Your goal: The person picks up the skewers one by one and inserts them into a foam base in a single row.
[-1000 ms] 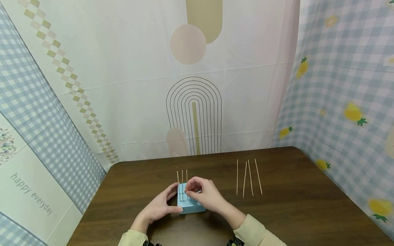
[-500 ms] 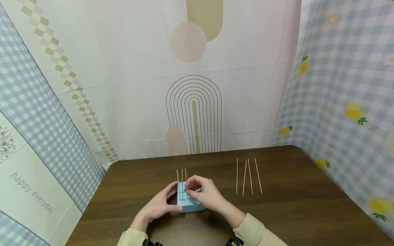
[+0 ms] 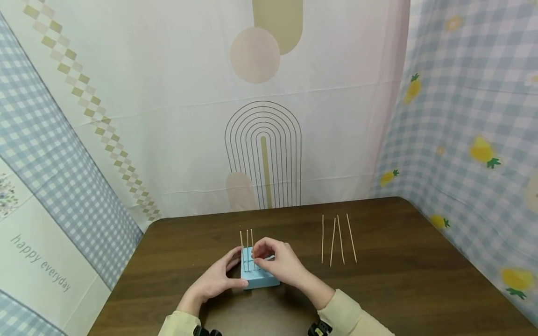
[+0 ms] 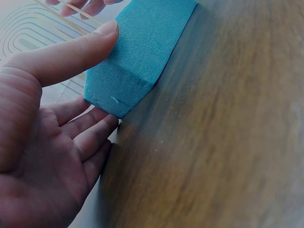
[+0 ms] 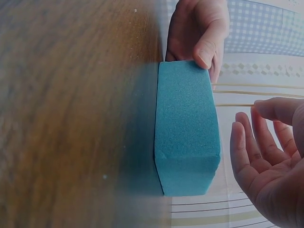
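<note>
A light-blue foam block (image 3: 262, 281) rests on the table, with thin wooden sticks standing up from its left part. My left hand (image 3: 216, 280) grips the block's left end, its thumb on the near face and its fingers at the far side. Two sticks, one leftmost (image 3: 241, 238) and one beside it (image 3: 247, 238), stand without being held. Just right of them is a third stick (image 3: 252, 239), pinched low between thumb and forefinger of my right hand (image 3: 280, 263). In the right wrist view this stick (image 5: 235, 105) meets the block's top; the right hand hides part of the block in the head view.
Several loose wooden sticks (image 3: 341, 240) lie roughly parallel on the right of the dark wooden table (image 3: 391, 280). A patterned white cloth (image 3: 336, 140) hangs behind the table's far edge, and checked cloth (image 3: 454, 154) hangs along the right side.
The top of the pinched stick has shifted slightly left, closer to the other two. Both hands keep their holds, and the head view has drifted a little.
</note>
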`<state>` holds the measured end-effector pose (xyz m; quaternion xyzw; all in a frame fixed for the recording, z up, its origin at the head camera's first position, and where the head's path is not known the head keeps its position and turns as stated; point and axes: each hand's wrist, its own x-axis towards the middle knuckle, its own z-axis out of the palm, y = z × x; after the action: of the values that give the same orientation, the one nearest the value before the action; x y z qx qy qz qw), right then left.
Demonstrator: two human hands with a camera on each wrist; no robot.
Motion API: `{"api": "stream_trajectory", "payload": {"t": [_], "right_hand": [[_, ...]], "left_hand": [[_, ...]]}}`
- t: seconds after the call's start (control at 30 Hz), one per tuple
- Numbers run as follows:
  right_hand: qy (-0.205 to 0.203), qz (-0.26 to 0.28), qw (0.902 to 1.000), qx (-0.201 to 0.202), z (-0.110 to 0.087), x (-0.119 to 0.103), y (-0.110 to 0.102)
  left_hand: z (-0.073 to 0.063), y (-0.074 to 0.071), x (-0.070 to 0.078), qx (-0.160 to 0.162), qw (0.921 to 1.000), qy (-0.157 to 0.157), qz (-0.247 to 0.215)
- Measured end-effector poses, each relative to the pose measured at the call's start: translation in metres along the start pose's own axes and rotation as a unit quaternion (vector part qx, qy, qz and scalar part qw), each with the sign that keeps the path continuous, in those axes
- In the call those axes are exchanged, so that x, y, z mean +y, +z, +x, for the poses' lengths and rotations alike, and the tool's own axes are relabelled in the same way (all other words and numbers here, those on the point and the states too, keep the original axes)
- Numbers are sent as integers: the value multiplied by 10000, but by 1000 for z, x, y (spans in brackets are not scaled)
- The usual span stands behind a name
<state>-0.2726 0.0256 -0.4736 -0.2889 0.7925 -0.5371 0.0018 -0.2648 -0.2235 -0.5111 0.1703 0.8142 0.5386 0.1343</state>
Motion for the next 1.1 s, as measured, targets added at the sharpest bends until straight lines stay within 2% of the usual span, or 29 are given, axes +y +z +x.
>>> {"api": "stream_trajectory", "payload": {"t": [0.43,0.77,1.1], "right_hand": [[-58,37,10000,53,0,1,-2],[-74,-23,10000,22,1,3,-4],[101,49,9998,-154,0,1,-10]], "left_hand": [[-1,0,1,-8,9999,99,-110],[2,0,-2,3,10000,0,-13],[0,1,-3,9,10000,58,46]]}}
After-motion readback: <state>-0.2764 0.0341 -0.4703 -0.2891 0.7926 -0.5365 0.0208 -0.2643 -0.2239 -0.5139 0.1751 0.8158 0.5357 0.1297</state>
